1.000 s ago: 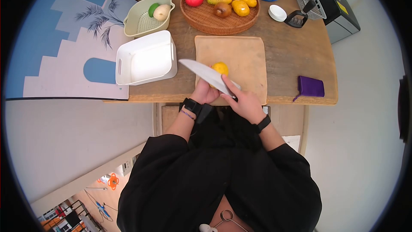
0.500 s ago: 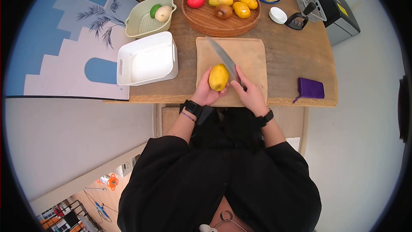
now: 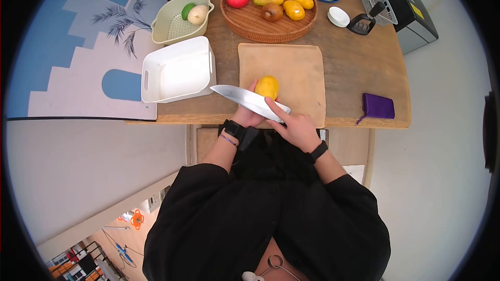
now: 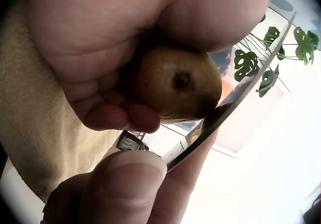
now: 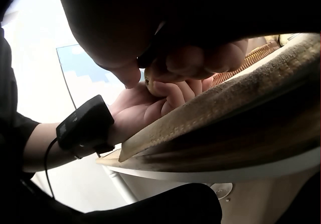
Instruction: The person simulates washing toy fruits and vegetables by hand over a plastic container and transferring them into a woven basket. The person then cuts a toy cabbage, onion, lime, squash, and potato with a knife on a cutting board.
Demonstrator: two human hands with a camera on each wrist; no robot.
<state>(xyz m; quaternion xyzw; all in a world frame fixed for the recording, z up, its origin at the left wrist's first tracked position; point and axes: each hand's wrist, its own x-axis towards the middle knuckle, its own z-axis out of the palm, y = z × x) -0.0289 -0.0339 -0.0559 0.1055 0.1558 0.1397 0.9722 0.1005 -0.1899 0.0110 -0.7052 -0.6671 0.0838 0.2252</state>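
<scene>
Over the near part of the cutting board, my left hand holds a yellow oval fruit in its curled fingers. A dark round scar marks the fruit's end in the left wrist view, where the palm hides much of its side. My right hand grips a large kitchen knife, index finger laid along the blade near the handle. The blade points left, flat side up, crossing in front of the fruit and over the left hand. In the left wrist view, the blade lies right at the fruit's lower edge.
To the left stand a white bin and a green colander with produce. Behind the board is a wicker tray of yellow, red and brown produce. A white bowl, a black-handled tool and a purple pouch lie right.
Half a second ago the knife pointed away, right of the fruit, whose scarred end faced up. Now the blade has swung left across the fruit's near side, much as a second ago.
</scene>
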